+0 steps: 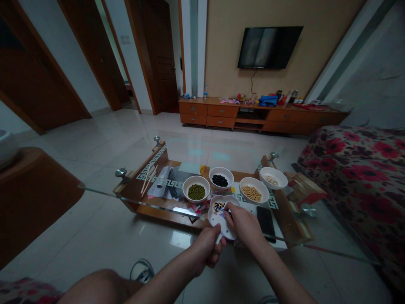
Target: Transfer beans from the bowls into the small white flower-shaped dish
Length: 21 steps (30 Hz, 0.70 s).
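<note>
My left hand point(210, 249) is closed around the short handle of a white divided dish point(217, 220) at the front edge of the glass table. Mixed dark and pale beans point(218, 207) lie in the dish's upper left section. Over the dish, my right hand point(245, 223) pinches a thin dark tool point(222, 209), perhaps tweezers, its tip at the beans. Beyond stand white bowls: one with green mung beans point(196, 192), one with black beans point(220, 180), one with yellow soybeans point(251, 194), and one with flat white pieces point(271, 180).
A black phone point(266, 223) lies right of my right hand. Chopsticks point(148, 179) and a clear plastic wrapper point(162, 177) are at the table's left. Metal knobs point(121, 172) support the glass top. A flowered sofa point(363, 169) stands at right, a low cabinet point(221, 112) by the far wall.
</note>
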Motion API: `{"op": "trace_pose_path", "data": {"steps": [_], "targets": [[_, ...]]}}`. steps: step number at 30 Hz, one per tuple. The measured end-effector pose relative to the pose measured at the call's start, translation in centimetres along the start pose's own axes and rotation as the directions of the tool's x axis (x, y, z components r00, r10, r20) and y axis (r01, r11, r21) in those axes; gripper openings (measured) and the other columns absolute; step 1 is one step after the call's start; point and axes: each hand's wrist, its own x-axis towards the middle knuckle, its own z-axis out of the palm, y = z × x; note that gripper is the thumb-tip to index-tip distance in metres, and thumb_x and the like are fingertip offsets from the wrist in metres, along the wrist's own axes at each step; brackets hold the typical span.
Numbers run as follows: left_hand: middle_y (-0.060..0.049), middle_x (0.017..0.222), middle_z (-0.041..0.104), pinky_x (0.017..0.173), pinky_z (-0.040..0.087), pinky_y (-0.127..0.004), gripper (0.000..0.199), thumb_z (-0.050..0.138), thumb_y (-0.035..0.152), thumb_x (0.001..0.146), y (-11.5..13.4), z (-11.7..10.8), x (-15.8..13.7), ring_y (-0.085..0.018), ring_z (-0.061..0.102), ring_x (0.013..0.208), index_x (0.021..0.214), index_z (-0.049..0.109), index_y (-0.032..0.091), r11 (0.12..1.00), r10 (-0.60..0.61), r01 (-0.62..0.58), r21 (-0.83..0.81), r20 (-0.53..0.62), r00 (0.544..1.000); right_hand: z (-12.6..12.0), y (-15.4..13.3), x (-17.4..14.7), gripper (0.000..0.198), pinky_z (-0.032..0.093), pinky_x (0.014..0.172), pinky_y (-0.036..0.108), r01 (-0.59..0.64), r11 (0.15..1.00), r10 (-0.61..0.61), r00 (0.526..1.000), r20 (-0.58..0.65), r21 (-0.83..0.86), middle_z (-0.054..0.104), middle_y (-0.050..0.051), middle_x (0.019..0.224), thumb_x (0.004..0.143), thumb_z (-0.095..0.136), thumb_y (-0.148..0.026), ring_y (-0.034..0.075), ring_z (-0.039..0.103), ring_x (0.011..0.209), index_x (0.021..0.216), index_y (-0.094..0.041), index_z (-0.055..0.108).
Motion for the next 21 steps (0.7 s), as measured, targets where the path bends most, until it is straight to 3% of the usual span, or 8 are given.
{"op": "trace_pose_path", "data": {"steps": [21], "targets": [[0.008,0.042,0.027,0.039,0.005,-0.024,0.048,0.020,0.052,0.095,0.34,0.35,-0.42,-0.007,0.016,0.029,0.068,0.046,0.021,1.000,-0.005,0.005,-0.014,-0.004,1.000,0.54,0.18,0.33,0.021,0.035,0.065,0.025,0.012,1.000,-0.012,1.000,-0.005,-0.007,0.069,0.004,0.098,0.094,0.038,-0.034,0.018,0.065,0.089,0.103,-0.025,0.054]]}}
